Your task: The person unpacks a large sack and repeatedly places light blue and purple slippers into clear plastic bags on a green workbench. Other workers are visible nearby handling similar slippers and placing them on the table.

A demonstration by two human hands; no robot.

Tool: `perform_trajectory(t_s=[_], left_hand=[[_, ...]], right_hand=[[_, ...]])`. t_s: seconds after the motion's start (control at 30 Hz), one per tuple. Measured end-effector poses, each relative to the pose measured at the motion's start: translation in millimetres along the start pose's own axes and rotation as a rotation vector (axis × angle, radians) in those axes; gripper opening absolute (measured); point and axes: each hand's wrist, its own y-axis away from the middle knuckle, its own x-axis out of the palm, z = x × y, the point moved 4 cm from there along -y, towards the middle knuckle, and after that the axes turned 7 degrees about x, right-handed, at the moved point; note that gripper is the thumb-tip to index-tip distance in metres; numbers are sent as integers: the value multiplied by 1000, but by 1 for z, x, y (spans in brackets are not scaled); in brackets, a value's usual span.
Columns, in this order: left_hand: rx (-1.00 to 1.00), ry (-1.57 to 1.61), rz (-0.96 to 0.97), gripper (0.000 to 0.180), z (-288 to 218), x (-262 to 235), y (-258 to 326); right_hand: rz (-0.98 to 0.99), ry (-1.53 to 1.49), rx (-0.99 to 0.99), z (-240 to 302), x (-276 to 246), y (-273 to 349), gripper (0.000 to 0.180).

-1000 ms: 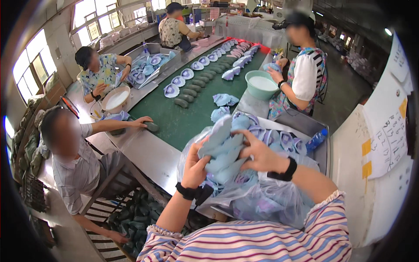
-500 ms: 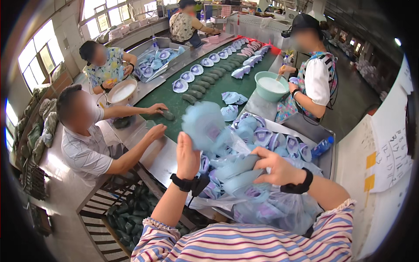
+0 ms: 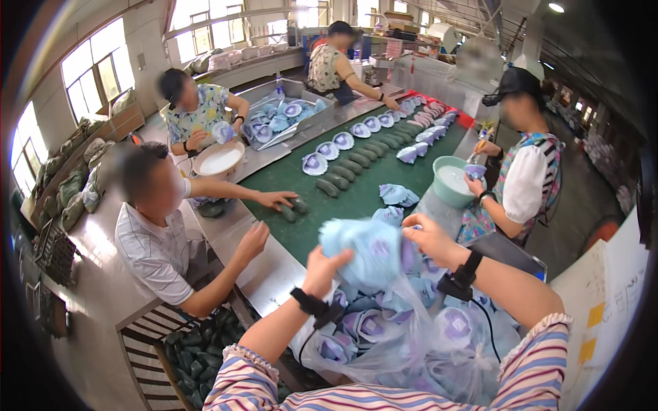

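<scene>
Blue piece held above the plastic bag
Left hand clasps its left edge; right hand beside its right, grip unclear.

Open lane on green table btwn co-worker's hand & blue pcs. Basin blocks far R edge; nearer, plastic bag w/ heaped pcs is in the way.

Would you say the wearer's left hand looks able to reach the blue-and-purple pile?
Probably yes: the pile lies near the left hand, with parts uncovered, though that hand holds a blue piece and clear plastic drapes part of the pile.
</scene>
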Motion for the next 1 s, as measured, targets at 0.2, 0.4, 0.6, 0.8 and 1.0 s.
perform_trajectory(t_s=[0.2,0.4,0.6,0.8,1.0], left_hand=[[-83,-56,-416,35,69,-123,-73],[68,-405,-565,41,52,-172,-175],[481,-934,-774,63,-94,-226,-277],[233,-706,565,15,-33,-83,-143],[148,-1037,1120,50,51,20,56]], right_hand=[[718,625,-423,-105,42,36,30],[975,985,-255,-181,55,67,36],[863,860,-193,-141,40,50,37],[820,901,-86,-139,55,40,26],[213,926,-255,-150,25,-19,17]])
